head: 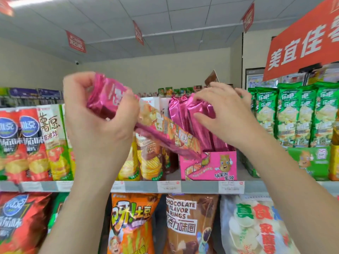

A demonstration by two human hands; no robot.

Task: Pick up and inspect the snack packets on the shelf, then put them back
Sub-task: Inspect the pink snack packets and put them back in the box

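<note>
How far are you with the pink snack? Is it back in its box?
Not yet. Done: one pink packet is out of the pink display box. In hand: the left hand grips it, tilted, its lower end by the box, while the right hand rests on the pink packets standing inside. Left: slipping it back in.

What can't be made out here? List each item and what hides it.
- Long pink foil snack packet, head view: print smeared by motion blur; left hand covers its upper end.
- Upright pink foil packets in the pink cardboard box: right hand covers their tops; grip or mere touch unclear.
- White price tags on the shelf edge: too small and blurred to read.
- Orange snack bag below: cut off by bottom edge.
</note>
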